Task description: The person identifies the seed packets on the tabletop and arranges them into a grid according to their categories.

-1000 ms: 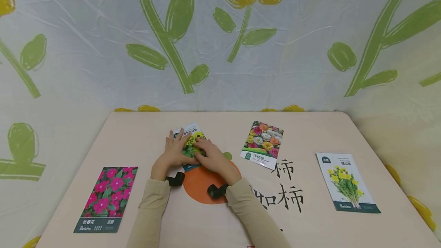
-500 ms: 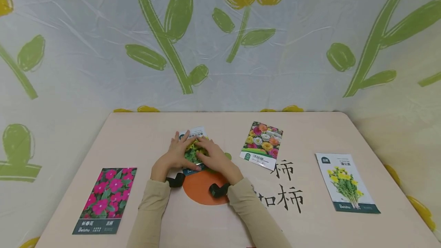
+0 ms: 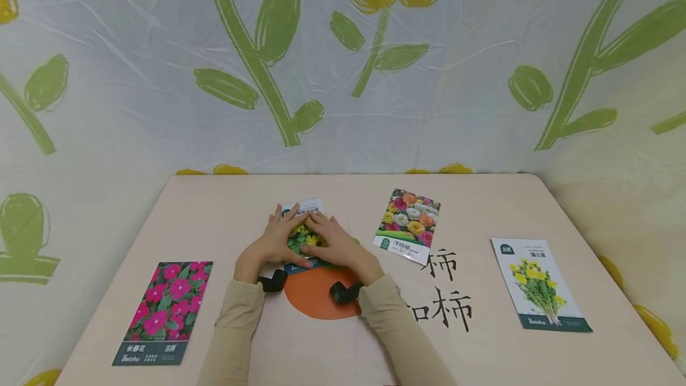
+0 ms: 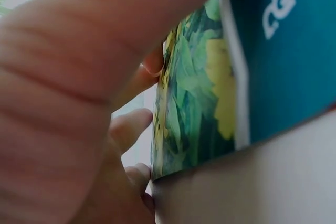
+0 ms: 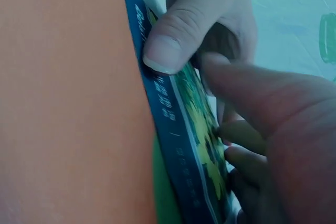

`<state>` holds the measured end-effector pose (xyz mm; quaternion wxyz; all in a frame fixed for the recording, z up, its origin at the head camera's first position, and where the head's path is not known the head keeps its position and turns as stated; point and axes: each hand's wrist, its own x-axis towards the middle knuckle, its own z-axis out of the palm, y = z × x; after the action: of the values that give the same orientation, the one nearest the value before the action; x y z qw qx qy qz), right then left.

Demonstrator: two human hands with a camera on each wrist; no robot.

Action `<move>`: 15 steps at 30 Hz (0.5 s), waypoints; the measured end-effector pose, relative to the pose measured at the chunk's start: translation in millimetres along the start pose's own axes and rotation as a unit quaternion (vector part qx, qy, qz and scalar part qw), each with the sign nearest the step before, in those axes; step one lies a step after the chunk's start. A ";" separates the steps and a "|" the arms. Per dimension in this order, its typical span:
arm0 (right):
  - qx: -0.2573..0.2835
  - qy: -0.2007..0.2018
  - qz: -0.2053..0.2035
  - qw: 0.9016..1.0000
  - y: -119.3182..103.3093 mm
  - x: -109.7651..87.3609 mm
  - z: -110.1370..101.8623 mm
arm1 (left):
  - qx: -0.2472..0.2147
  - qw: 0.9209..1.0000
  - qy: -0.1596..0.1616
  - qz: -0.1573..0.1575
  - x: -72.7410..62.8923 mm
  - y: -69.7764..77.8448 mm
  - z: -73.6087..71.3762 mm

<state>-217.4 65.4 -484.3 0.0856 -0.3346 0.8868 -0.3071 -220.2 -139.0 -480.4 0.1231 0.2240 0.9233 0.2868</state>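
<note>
At the left of the pale pink table (image 3: pixel 214 207), a flat glossy seed packet printed with magenta flowers (image 3: pixel 165 311) is laid face up, sealed, its contents not visible. Further right, near the table's middle, a seed packet printed with yellow flowers and green leaves above a teal band (image 3: pixel 301 232) is found flat on the tabletop, its near end over a printed orange circle (image 3: pixel 316 296). This packet is pressed from the left by the left hand (image 3: pixel 270 242), whose fingers are spread across it and whose thumb is set on the teal lower edge, as is seen in the right wrist view. It is covered from the right by the right hand (image 3: pixel 334 244), fingers laid flat and meeting the left hand's over the picture. Both hands are thus brought together on the packet, extended rather than clenched. To the right, a packet printed with mixed pink, orange and white blooms (image 3: pixel 408 223) is seen lying alone, and near the right edge a white packet with yellow flowers (image 3: pixel 538 283) is placed well apart.
</note>
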 end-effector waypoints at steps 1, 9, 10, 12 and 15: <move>-0.004 -0.008 0.000 1.000 0.5 -0.6 -0.8 | -0.002 1.000 0.000 0.002 -0.1 -0.4 0.2; -0.013 -0.035 0.013 0.999 1.9 -4.8 -8.4 | -0.007 1.000 0.004 0.012 1.0 -2.8 0.2; -0.016 -0.037 0.013 0.999 2.0 -5.1 -9.0 | -0.008 1.000 0.004 0.012 0.8 -2.1 -0.3; -0.021 -0.043 0.014 0.999 2.1 -5.7 -9.9 | -0.007 1.000 0.005 0.012 0.7 -1.2 -0.9; -0.025 -0.046 0.020 0.998 2.2 -6.0 -10.6 | 0.000 1.000 0.009 0.016 1.6 -1.2 -1.1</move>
<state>-217.8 75.7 -477.5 0.1243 -0.3327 0.8959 -0.2669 -222.4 -139.6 -480.3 0.1107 0.2363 0.9204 0.2910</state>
